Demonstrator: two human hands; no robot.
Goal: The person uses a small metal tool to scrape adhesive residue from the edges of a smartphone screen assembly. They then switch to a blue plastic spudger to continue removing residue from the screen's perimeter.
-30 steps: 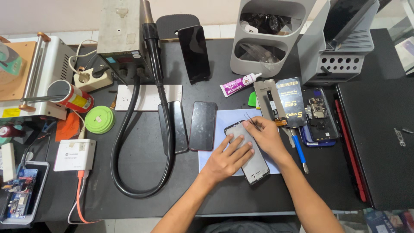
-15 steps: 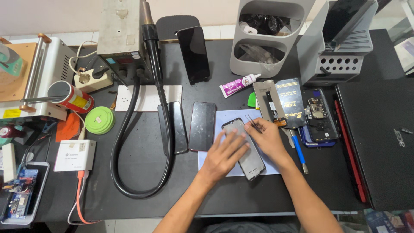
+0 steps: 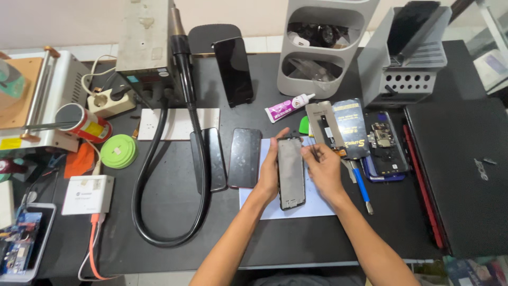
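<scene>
Black work table [image 3: 296, 238] fills the view, cluttered. Closed black laptop [image 3: 460, 175] lies at the right edge. Grey machine box [image 3: 144, 37] stands at top left with a thick black hose [image 3: 159, 175] looping down across the table. White laminating device [image 3: 32, 100] sits at far left with a red roll [image 3: 84, 123] against it. Grey two-tier bin [image 3: 323, 47] stands top centre, grey slotted rack [image 3: 405, 63] just right of it. A white sheet [image 3: 317, 204] lies on the table centre, under the hands. Dark phone [image 3: 233, 71] leans upright near the top; two more dark phones lie flat side by side, one [image 3: 245, 157] just left of the sheet, the other [image 3: 215, 159] beside the hose. Phone screen panel [image 3: 291, 173] sits over the sheet, lengthwise, between both hands. Left hand [image 3: 270, 169] curls around the panel's left edge, fingers partly closed, gripping it. Right hand [image 3: 324, 168] rests against the panel's right edge, fingers bent, pinching a thin tool that is too small to make out. Opened phone body [image 3: 385, 143] with exposed parts lies right of the hands, near the laptop. Green round case [image 3: 118, 151] lies left of the hose. White adapter box [image 3: 88, 194] is below it. Small glue tube [image 3: 288, 107] lies above the panel. Blue-handled tool [image 3: 362, 188] lies just right of the right hand.
</scene>
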